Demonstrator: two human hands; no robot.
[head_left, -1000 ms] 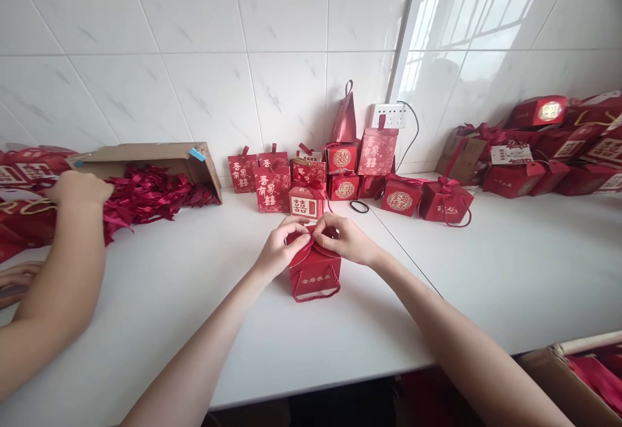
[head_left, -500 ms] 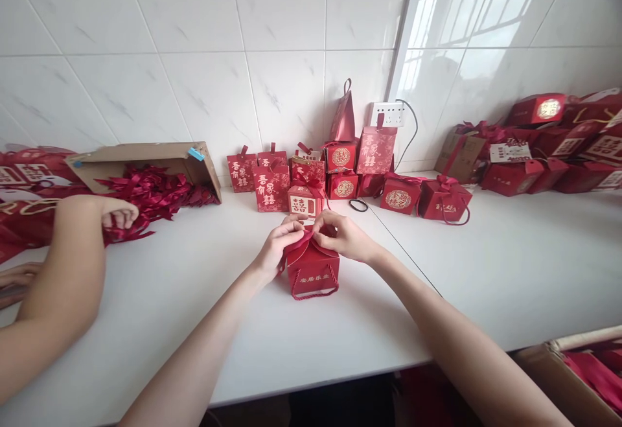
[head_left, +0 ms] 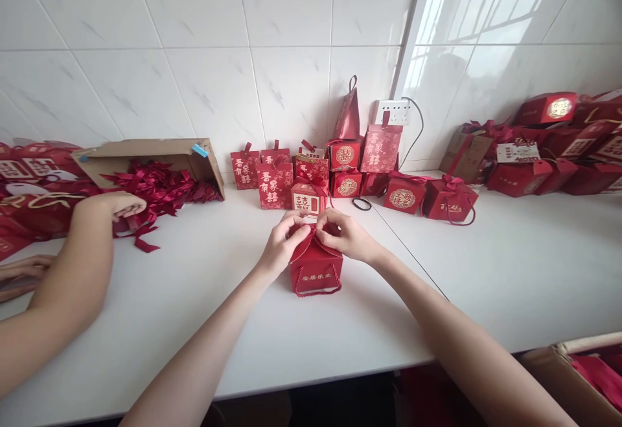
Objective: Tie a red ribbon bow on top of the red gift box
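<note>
A red gift box (head_left: 315, 268) with gold lettering and a twisted cord handle stands upright on the white table, in front of me. At its curved top flaps, a dark red ribbon (head_left: 311, 231) runs between my two hands. My left hand (head_left: 286, 239) pinches it on the left, thumb against fingers. Opposite, my right hand (head_left: 344, 236) is closed in a pinch on the ribbon's other side. My fingers hide part of the ribbon and the far side of the lid.
Several red boxes (head_left: 347, 187) line the wall, with a black ring (head_left: 361, 204) near them. Left, a cardboard box (head_left: 146, 148) lies on its side, spilling ribbon bows (head_left: 160, 184). A co-worker's arm (head_left: 78, 271) reaches there. Stacked red boxes (head_left: 549, 145) stand right.
My thumbs have drawn closer over the ribbon at the box top. The co-worker's hand has shifted slightly among the ribbons, and the whole view has moved a little.
</note>
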